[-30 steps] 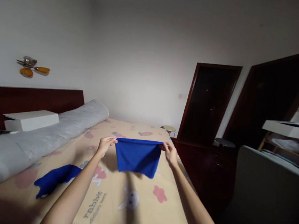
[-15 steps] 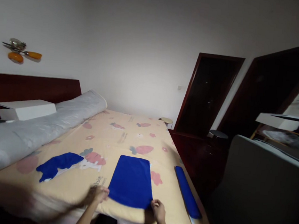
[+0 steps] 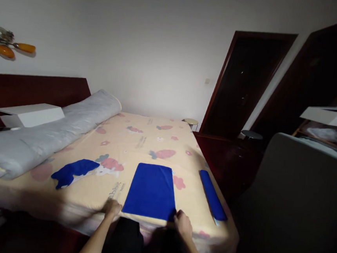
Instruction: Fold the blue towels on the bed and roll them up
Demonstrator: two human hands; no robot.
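— Since a second ago, the blue cloth has gone from hanging between the hands to lying flat on the bed.

— How does it look?

— Smooth, soft, a neat rectangle near the bed's front edge. Left hand pinches its near left corner, right hand grips its near right corner.

— Around it?

— To the left, a crumpled blue cloth; to the right, a rolled blue cloth, like a tube.

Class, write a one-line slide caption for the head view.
Both hands, left hand and right hand, at the near corners of a flat blue cloth on a patterned bed.
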